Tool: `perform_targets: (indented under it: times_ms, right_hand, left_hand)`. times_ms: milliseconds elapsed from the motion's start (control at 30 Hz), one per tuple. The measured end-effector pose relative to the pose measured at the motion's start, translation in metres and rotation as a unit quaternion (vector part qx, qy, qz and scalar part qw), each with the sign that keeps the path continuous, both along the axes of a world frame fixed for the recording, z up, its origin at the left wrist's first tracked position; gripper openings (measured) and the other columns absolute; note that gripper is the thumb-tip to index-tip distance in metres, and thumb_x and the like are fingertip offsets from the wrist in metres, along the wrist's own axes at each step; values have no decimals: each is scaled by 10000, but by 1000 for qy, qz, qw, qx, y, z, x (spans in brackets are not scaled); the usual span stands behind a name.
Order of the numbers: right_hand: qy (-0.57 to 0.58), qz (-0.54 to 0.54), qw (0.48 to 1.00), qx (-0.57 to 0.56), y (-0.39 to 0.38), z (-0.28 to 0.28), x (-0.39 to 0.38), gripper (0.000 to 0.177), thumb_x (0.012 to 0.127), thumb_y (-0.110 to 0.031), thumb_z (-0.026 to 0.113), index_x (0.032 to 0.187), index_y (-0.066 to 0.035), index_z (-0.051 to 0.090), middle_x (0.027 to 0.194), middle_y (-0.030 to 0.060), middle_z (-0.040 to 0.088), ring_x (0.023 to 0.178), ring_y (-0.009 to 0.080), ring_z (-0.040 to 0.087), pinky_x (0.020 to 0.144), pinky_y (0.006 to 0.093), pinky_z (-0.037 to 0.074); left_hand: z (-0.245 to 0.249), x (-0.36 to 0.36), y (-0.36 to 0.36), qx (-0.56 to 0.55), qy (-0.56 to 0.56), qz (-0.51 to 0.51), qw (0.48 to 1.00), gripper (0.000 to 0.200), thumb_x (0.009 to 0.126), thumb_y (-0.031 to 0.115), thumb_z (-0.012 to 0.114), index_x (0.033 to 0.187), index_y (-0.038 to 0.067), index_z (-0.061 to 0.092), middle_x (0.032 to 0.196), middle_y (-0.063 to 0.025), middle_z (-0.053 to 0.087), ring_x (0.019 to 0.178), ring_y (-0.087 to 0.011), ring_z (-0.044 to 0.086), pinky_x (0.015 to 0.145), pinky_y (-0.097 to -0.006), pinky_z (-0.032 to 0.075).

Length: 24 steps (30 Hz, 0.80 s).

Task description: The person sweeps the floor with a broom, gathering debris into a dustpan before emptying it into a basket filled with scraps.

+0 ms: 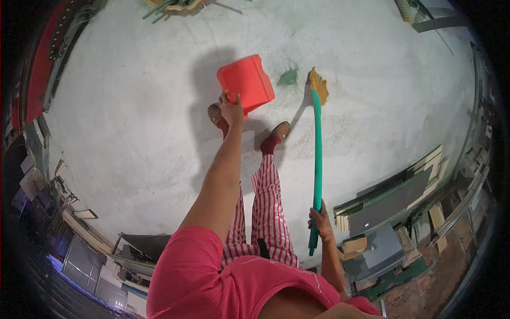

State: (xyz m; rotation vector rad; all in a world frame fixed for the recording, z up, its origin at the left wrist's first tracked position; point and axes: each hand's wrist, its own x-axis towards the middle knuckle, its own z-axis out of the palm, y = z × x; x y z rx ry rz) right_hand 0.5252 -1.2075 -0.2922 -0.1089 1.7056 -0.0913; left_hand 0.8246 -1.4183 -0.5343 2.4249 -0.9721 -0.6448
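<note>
A red dustpan (247,82) is in my left hand (232,110), whose fingers wrap its near edge; it hangs in front of my feet, over its own shadow. My right hand (321,220) grips the lower part of the green ribbed handle of a broom (317,143). The broom reaches away from me, and its yellow-brown bristles (319,87) are at the floor to the right of the dustpan. Between dustpan and bristles, a green patch (289,77) marks the floor.
Pale concrete floor (133,133) spreads around my feet. Flat boards and panels (390,199) lean at the right, with boxes (355,246) close by. Clutter lines the left side, near a red panel (40,64). A yellowish container (178,5) with sticks stands at the top edge.
</note>
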Motion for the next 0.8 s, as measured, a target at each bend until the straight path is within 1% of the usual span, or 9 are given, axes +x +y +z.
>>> perform_targets:
  times_ms: [33, 100, 200, 300, 333, 433, 567, 633, 800]
  right_hand:
    - [-4, 4, 1000, 8, -2, -7, 4, 598, 755, -144, 479, 1255, -116, 154, 638, 33, 422, 433, 107, 446, 358, 239, 401]
    - [-2, -8, 1000, 15, 5, -22, 5, 593, 757, -139, 482, 1251, -104, 157, 628, 28, 410, 427, 107, 443, 355, 236, 401]
    - [2, -32, 999, 15, 13, -33, 5, 514, 765, -125, 472, 1208, -109, 214, 625, 34, 423, 431, 107, 445, 349, 238, 405]
    - [8, -25, 998, 57, 13, -33, 6, 525, 764, -113, 472, 1215, -113, 202, 621, 34, 423, 426, 107, 444, 350, 237, 404]
    - [2, -23, 998, 53, 11, -33, 6, 529, 763, -110, 472, 1217, -112, 200, 621, 32, 423, 424, 106, 444, 350, 235, 402]
    - [-2, -23, 999, 35, 14, -31, 3, 536, 758, -100, 473, 1218, -109, 198, 615, 28, 422, 414, 99, 439, 348, 232, 396]
    - [24, -30, 999, 32, 13, -30, 6, 580, 744, -68, 464, 1243, -94, 170, 592, 22, 413, 404, 100, 430, 342, 233, 381]
    - [35, -25, 999, 28, 12, -27, 10, 600, 737, -47, 458, 1254, -89, 157, 586, 19, 409, 402, 102, 425, 340, 236, 374]
    - [98, 3, 994, 39, 17, -21, 20, 588, 734, -28, 444, 1253, -83, 174, 591, 28, 420, 397, 103, 422, 338, 239, 367]
  left_hand:
    - [-14, -6, -7, -1, 19, -2, 1000, 377, 707, 205, 579, 1017, 58, 422, 1016, -134, 455, 927, -317, 460, 753, -391, 401]
    - [-44, -15, -14, -4, 26, -2, 1000, 365, 712, 196, 572, 1016, 64, 418, 1023, -129, 452, 924, -316, 464, 745, -392, 406]
    - [-70, -26, -18, -7, 16, -5, 1000, 348, 721, 188, 561, 1015, 74, 413, 1039, -115, 445, 912, -314, 475, 731, -395, 414]
    - [-76, -32, -20, 14, 10, 13, 1000, 342, 727, 191, 556, 1018, 85, 411, 1051, -101, 441, 903, -311, 484, 727, -395, 420]
    - [-80, -34, -20, 27, 18, 35, 999, 341, 730, 194, 554, 1021, 91, 410, 1055, -94, 440, 902, -308, 486, 729, -393, 422]
    - [-88, -33, -17, 12, 15, 20, 1000, 338, 734, 195, 550, 1027, 101, 409, 1062, -95, 435, 910, -306, 484, 737, -394, 423]
    - [-94, -37, -20, 23, 17, 48, 998, 334, 735, 189, 550, 1026, 100, 412, 1055, -97, 439, 913, -303, 484, 738, -398, 422]
    - [-97, -40, -21, -11, 21, 62, 998, 336, 735, 185, 552, 1028, 95, 414, 1047, -98, 443, 916, -305, 482, 740, -402, 418]
    - [-99, -36, -15, 5, 22, 51, 998, 335, 729, 178, 559, 1021, 96, 418, 1049, -93, 445, 921, -305, 478, 750, -386, 414]
